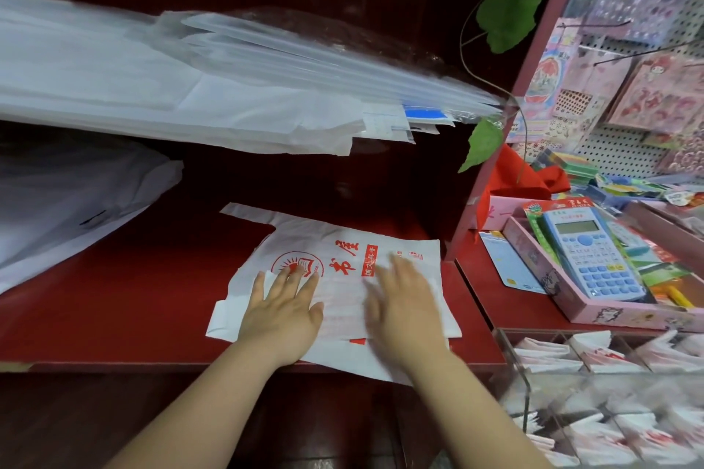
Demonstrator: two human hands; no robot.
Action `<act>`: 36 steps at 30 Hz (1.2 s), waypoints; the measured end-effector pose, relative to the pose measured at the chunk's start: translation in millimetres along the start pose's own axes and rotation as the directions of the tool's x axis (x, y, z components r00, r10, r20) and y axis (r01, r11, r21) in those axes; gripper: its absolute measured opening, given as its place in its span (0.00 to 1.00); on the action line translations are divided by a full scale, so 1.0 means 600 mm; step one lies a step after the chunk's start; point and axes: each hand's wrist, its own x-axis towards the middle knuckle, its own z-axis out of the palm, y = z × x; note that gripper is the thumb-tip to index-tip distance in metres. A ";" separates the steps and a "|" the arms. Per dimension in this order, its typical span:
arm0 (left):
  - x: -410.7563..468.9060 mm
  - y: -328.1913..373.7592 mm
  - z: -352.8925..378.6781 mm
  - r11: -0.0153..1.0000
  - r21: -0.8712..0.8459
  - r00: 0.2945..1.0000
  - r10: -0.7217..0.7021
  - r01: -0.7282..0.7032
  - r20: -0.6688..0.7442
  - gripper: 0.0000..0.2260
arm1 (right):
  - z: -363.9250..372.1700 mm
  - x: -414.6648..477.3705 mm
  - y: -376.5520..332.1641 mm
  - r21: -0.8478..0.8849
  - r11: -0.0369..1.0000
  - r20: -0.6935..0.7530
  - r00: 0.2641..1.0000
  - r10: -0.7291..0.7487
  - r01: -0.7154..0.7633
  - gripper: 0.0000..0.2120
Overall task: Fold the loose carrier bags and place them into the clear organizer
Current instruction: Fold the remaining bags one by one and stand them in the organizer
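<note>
Hands [284, 310] on bag [343, 244], red shelf [133, 297]

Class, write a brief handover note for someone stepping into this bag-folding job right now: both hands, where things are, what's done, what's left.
Left hand: open, flat on the printed carrier bag.
Right hand: open, flat on the same bag, blurred.
The bag lies spread on the red counter, handles to the left.
Done: the clear organizer at right holds folded bags in several compartments.
Left: fold this bag and place it in the organizer.
</note>
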 end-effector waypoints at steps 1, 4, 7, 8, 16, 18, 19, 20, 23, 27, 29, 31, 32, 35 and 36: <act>0.000 0.001 -0.001 1.000 0.000 1.000 -0.006 0.006 0.008 0.23 | 0.007 -0.005 -0.018 0.115 0.988 0.148 0.982 -0.118 0.102 0.26; -0.001 0.001 -0.002 1.000 -0.003 0.999 -0.019 0.020 0.040 0.23 | 0.015 -0.015 -0.047 0.265 0.952 0.403 0.879 -0.253 0.153 0.36; 0.001 0.003 -0.002 1.000 -0.011 0.999 -0.026 0.027 0.040 0.23 | 0.011 -0.009 -0.014 0.209 0.974 0.472 0.863 -0.182 0.091 0.27; 0.001 0.000 -0.001 1.000 -0.010 0.999 -0.028 0.028 0.036 0.23 | 0.007 -0.010 -0.002 0.193 0.978 0.465 0.871 -0.157 0.073 0.26; 0.019 -0.016 -0.022 0.944 -0.313 0.989 -0.131 0.102 -0.073 0.21 | -0.013 -0.045 0.094 0.187 0.982 0.207 0.978 -0.026 -0.014 0.19; 0.028 -0.027 -0.038 0.950 -0.284 0.986 -0.154 0.129 -0.066 0.19 | -0.026 -0.053 0.097 0.185 0.982 0.093 0.994 -0.061 0.043 0.17; 0.033 -0.032 -0.046 0.968 -0.215 0.990 -0.137 0.128 -0.025 0.19 | -0.028 -0.057 0.100 0.181 0.981 0.097 0.991 -0.088 0.070 0.18; 0.038 -0.037 -0.053 0.981 -0.149 0.992 -0.118 0.122 0.034 0.20 | -0.033 -0.058 0.099 0.190 0.979 0.136 0.986 -0.096 0.069 0.21; 0.051 -0.040 -0.072 0.992 -0.057 0.978 -0.103 0.115 0.181 0.21 | -0.035 -0.063 0.099 0.146 0.983 0.148 0.981 -0.128 0.107 0.18; 0.055 -0.032 -0.086 0.996 0.003 0.966 -0.084 0.086 0.243 0.13 | -0.023 -0.058 0.106 0.108 0.987 0.055 0.991 -0.122 0.116 0.09; 0.051 -0.033 -0.086 0.998 -0.014 0.971 -0.059 0.064 0.230 0.08 | -0.017 -0.054 0.108 0.106 0.987 0.015 0.992 -0.122 0.119 0.11; 0.050 -0.043 -0.084 0.989 -0.131 0.978 -0.038 0.066 0.205 0.15 | -0.018 -0.051 0.110 0.056 0.989 -0.045 0.990 -0.134 0.137 0.07; 0.047 -0.049 -0.085 0.973 -0.222 0.984 -0.032 0.071 0.176 0.16 | -0.017 -0.048 0.109 0.057 0.988 -0.062 0.989 -0.137 0.140 0.06; 0.025 -0.058 -0.093 0.874 -0.482 0.998 -0.060 0.068 0.033 0.13 | -0.020 -0.046 0.100 0.064 0.990 -0.166 0.979 -0.117 0.129 0.05; 0.013 -0.058 -0.095 0.830 -0.554 0.996 -0.090 0.067 -0.014 0.13 | -0.019 -0.046 0.096 0.063 0.989 -0.202 0.972 -0.118 0.134 0.10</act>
